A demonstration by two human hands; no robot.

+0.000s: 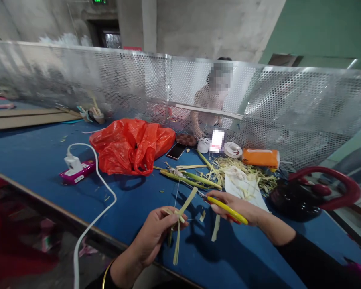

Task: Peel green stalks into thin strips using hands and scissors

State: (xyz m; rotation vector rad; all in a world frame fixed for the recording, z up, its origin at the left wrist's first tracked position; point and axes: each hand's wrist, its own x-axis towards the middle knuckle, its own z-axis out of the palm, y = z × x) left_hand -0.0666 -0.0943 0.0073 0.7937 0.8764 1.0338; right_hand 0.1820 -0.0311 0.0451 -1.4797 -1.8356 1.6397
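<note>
My left hand [158, 228] pinches a small bundle of pale green plant-leaf strips [187, 202] between thumb and fingers. One strip sticks up to the right and others hang below. A thin white thread [177, 194] rises from the bundle. My right hand [233, 205] is closed round yellow-handled scissors [227, 209], whose metal tips are close to the upper strip's end. Just how far the blades are apart is too small to tell. A loose pale strip [215, 228] shows below my right hand. Long green leaf stalks [195, 180] lie beyond both hands.
Leaf scraps [261, 176] and white paper [245, 186] lie near a dark kettle [301, 196] at right. A red plastic bag [129, 146], phone [177, 151] and purple power strip [78, 172] with a white cable stand left. Behind the perforated metal divider [108, 80] sits another person [209, 100].
</note>
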